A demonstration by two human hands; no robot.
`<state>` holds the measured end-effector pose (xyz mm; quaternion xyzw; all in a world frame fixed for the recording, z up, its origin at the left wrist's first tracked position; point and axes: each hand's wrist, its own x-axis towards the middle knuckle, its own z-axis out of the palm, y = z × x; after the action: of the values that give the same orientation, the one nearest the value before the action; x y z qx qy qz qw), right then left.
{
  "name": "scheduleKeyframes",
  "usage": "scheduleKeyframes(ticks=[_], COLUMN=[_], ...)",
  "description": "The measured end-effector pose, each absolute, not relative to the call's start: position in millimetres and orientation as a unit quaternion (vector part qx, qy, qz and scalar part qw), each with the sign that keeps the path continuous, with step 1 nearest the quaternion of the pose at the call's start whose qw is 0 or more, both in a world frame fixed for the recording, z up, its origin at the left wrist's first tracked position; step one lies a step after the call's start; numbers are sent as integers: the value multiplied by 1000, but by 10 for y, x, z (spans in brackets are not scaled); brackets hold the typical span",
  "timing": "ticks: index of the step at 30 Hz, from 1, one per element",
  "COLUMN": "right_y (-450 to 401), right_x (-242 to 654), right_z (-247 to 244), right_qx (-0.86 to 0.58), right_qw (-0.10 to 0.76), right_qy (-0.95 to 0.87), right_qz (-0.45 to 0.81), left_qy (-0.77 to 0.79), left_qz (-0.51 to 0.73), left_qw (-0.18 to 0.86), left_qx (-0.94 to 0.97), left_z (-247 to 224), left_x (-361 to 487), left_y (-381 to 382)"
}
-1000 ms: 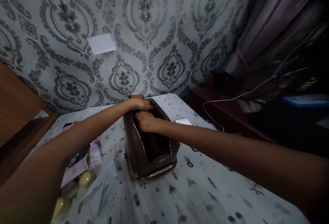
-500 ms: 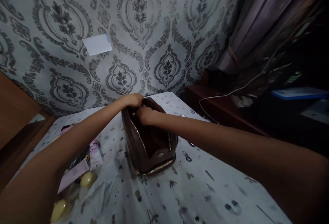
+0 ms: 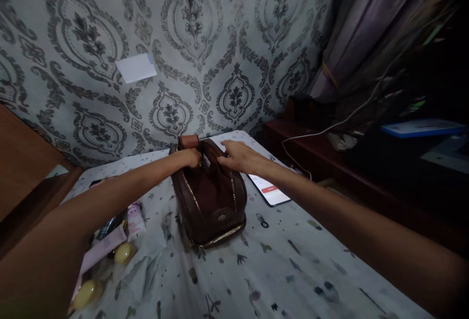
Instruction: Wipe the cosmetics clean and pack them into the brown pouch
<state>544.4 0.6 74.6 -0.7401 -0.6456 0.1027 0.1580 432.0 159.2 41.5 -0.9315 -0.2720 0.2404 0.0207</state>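
A dark brown bag (image 3: pixel 214 228) stands unzipped in the middle of the patterned sheet, its gold zips parted and its dark inside showing. My left hand (image 3: pixel 191 158) is closed on the bag's left rim near the back, just below a lighter brown strap (image 3: pixel 189 141). At the right rim, my right hand (image 3: pixel 240 157) has its thumb and fingers apart, with the thumb by the opening and nothing visible held. A small whitish label or patch (image 3: pixel 207 161) shows inside the bag between the hands.
A lit phone or tablet (image 3: pixel 273 194) lies right of the bag. On the left are a pink tube (image 3: pixel 103 248), a white-and-pink tube (image 3: pixel 136 220) and yellow-topped round items (image 3: pixel 124 253). A white cable (image 3: pixel 330 132) crosses the dark red furniture (image 3: pixel 280 131). Paper (image 3: pixel 136 68) hangs on the wall.
My right hand has come out of the bag to its right rim, fingers now spread. My left hand has shifted slightly down the left rim. The strap, the label and more of the screen now show.
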Motion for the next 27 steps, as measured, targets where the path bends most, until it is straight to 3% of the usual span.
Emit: scheduleKeyframes(ticks=[18, 27], right_y=[42, 51], right_x=[5483, 5434], right_z=[619, 634], right_qx=[-687, -692], right_qw=[266, 257], right_qy=[-658, -660], right_qz=[156, 141], left_qy=[-316, -328], left_qz=[233, 254], left_qw=[13, -8], left_qx=[-919, -910], left_z=[504, 533], left_x=[4234, 4214], left_y=[1472, 1466])
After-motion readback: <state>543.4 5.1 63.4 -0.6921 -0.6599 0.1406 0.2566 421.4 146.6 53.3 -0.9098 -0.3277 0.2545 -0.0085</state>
